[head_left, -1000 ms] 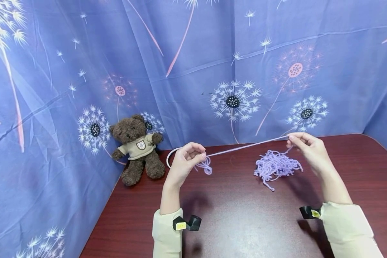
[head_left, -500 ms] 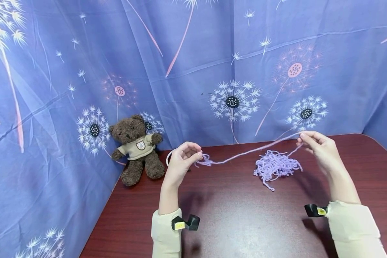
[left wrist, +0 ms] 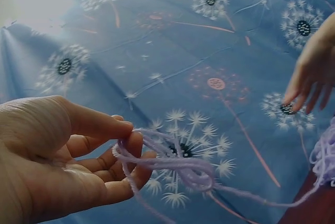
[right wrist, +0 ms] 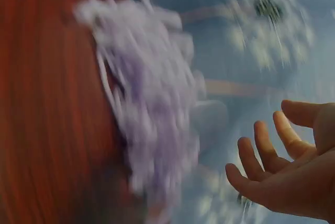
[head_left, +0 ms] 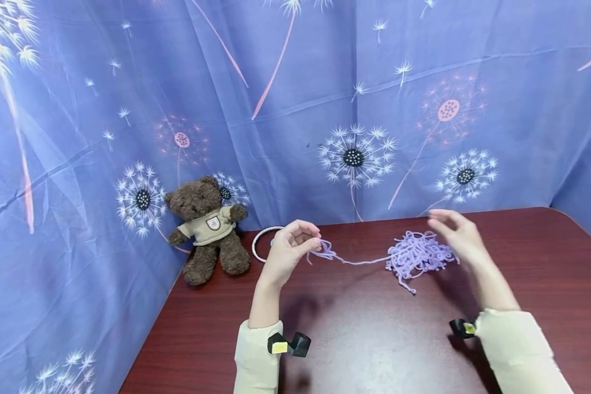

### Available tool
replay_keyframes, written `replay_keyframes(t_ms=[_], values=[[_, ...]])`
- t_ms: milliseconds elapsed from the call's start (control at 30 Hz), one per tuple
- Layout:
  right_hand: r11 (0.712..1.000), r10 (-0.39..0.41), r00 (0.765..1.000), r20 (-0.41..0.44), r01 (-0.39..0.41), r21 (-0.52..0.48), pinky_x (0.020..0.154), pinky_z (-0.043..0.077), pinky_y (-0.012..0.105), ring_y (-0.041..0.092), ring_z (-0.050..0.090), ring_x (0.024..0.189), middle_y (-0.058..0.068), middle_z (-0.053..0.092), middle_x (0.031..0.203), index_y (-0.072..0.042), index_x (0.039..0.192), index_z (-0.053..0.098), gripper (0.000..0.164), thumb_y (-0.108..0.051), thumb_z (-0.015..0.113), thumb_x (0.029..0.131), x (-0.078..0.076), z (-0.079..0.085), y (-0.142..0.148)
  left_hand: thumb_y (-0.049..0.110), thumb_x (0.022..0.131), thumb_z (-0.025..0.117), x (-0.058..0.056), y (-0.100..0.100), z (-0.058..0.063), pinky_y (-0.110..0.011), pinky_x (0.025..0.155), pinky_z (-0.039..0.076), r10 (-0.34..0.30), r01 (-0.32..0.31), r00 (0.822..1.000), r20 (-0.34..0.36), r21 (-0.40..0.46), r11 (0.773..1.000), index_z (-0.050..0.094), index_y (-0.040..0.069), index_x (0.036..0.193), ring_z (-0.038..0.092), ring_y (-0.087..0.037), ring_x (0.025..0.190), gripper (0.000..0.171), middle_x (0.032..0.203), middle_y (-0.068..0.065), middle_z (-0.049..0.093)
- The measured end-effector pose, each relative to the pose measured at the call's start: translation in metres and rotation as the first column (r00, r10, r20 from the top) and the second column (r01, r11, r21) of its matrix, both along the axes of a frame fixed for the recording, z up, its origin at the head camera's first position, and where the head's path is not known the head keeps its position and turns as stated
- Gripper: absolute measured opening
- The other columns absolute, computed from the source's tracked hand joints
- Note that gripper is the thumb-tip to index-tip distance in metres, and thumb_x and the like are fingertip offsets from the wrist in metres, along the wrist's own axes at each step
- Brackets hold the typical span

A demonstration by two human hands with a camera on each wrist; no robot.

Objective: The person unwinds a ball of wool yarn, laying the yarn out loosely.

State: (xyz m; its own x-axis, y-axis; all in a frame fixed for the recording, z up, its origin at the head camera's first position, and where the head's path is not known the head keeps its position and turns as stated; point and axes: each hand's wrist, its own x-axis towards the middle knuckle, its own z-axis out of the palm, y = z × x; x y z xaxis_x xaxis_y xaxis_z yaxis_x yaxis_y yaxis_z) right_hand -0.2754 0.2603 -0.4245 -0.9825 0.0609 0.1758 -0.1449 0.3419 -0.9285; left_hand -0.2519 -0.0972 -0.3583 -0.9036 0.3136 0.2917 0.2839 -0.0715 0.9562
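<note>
Between thumb and fingertips my left hand [head_left: 287, 251] pinches a small looped bunch of purple yarn [left wrist: 188, 171]. One strand runs from that bunch across to a loose tangled heap of purple yarn [head_left: 418, 254] on the table. Beside the heap, at its right, hovers my right hand [head_left: 457, 236]. In the right wrist view its fingers [right wrist: 267, 148] are spread and relaxed, holding nothing, and the yarn there is blurred.
A brown teddy bear [head_left: 208, 230] in a beige shirt sits at the back left of the dark red table [head_left: 364, 328]. A white ring-shaped band [head_left: 257, 243] lies partly behind my left hand. A blue dandelion-print curtain [head_left: 295, 153] hangs behind the table.
My right hand has let go of the strand after drawing it rightward, and has moved back left near the heap. The strand now sags low. My left hand keeps its pinch, shifting slightly.
</note>
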Motion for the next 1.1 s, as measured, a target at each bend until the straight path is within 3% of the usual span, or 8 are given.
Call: replay_keyframes(t_ms=[67, 133, 200, 300, 433, 633, 833, 1100], values=[[0.991, 0.047, 0.999, -0.024, -0.043, 0.13, 0.091, 0.047, 0.023, -0.018, 0.047, 0.092, 0.006, 0.066, 0.123, -0.006, 0.137, 0.052, 0.046, -0.031, 0.056, 0.099, 0.004, 0.006, -0.03, -0.011, 0.085, 0.061, 0.0, 0.003, -0.001, -0.018, 0.073, 0.055, -0.014, 0.014, 1.0, 0.006, 0.003, 1.0, 0.052, -0.019, 0.106, 0.062, -0.004, 0.076, 0.024, 0.085, 0.008, 0.064], [0.979, 0.17, 0.985, -0.04, -0.164, 0.123, 0.099, 0.048, 0.036, -0.009, 0.052, 0.102, 0.019, 0.059, 0.134, -0.005, 0.134, 0.054, 0.043, -0.028, 0.056, 0.099, 0.009, 0.01, -0.061, -0.012, 0.085, 0.061, 0.0, 0.006, -0.003, -0.018, 0.073, 0.056, -0.023, 0.023, 1.0, 0.006, 0.006, 1.0, 0.052, -0.019, 0.106, 0.062, -0.004, 0.075, 0.024, 0.084, 0.008, 0.064], [0.953, 0.298, 0.954, -0.037, -0.294, 0.071, 0.1, 0.049, 0.034, 0.007, 0.06, 0.11, 0.018, 0.06, 0.134, -0.005, 0.133, 0.056, 0.04, -0.025, 0.057, 0.098, 0.015, 0.009, -0.09, -0.012, 0.085, 0.061, 0.0, 0.007, -0.004, -0.018, 0.073, 0.056, -0.034, 0.034, 0.999, 0.003, 0.007, 0.999, 0.052, -0.02, 0.106, 0.062, -0.003, 0.075, 0.024, 0.084, 0.008, 0.063], [0.898, 0.44, 0.898, -0.012, -0.44, 0.0, 0.102, 0.05, 0.038, 0.029, 0.06, 0.119, 0.019, 0.06, 0.133, -0.003, 0.134, 0.054, 0.042, -0.023, 0.058, 0.097, 0.022, 0.002, -0.122, -0.012, 0.084, 0.061, -0.001, 0.01, -0.007, -0.017, 0.073, 0.055, -0.046, 0.046, 0.999, -0.004, 0.008, 0.999, 0.051, -0.021, 0.107, 0.061, -0.003, 0.076, 0.027, 0.085, 0.006, 0.063], [0.863, 0.505, 0.863, 0.012, -0.505, -0.023, 0.092, 0.054, 0.026, 0.022, 0.067, 0.107, 0.024, 0.067, 0.117, 0.004, 0.13, 0.055, 0.041, -0.019, 0.059, 0.097, 0.027, -0.005, -0.136, -0.012, 0.085, 0.061, -0.003, 0.012, -0.009, -0.017, 0.073, 0.055, -0.059, 0.059, 0.998, 0.0, 0.009, 0.998, 0.051, -0.02, 0.107, 0.061, -0.004, 0.076, 0.026, 0.085, 0.005, 0.064], [0.887, 0.462, 0.887, 0.0, -0.462, -0.006, 0.081, 0.057, 0.029, 0.004, 0.064, 0.08, 0.007, 0.069, 0.087, 0.005, 0.117, 0.063, 0.03, -0.017, 0.057, 0.098, 0.024, 0.0, -0.125, -0.014, 0.084, 0.06, -0.004, 0.01, -0.007, -0.019, 0.073, 0.056, -0.041, 0.04, 0.999, 0.023, 0.041, 0.998, 0.05, -0.022, 0.107, 0.062, -0.004, 0.078, 0.026, 0.085, 0.005, 0.064], [0.923, 0.384, 0.923, -0.003, -0.384, 0.01, 0.071, 0.055, 0.026, 0.006, 0.063, 0.078, 0.001, 0.066, 0.083, 0.0, 0.114, 0.065, 0.028, -0.021, 0.058, 0.098, 0.022, 0.016, -0.107, -0.014, 0.083, 0.061, -0.005, 0.006, -0.004, -0.019, 0.074, 0.056, -0.009, 0.008, 0.999, 0.034, 0.044, 0.999, 0.052, -0.018, 0.106, 0.062, -0.005, 0.081, 0.024, 0.087, 0.004, 0.064], [0.943, 0.33, 0.941, -0.08, -0.332, -0.021, 0.081, 0.053, 0.018, 0.006, 0.069, 0.082, -0.018, 0.07, 0.083, 0.005, 0.116, 0.061, 0.03, -0.018, 0.056, 0.099, 0.024, 0.027, -0.086, -0.013, 0.084, 0.061, -0.005, 0.003, -0.004, -0.019, 0.07, 0.055, 0.004, -0.005, 0.999, 0.054, 0.018, 1.0, 0.052, -0.017, 0.107, 0.062, -0.005, 0.082, 0.025, 0.087, 0.008, 0.064]])
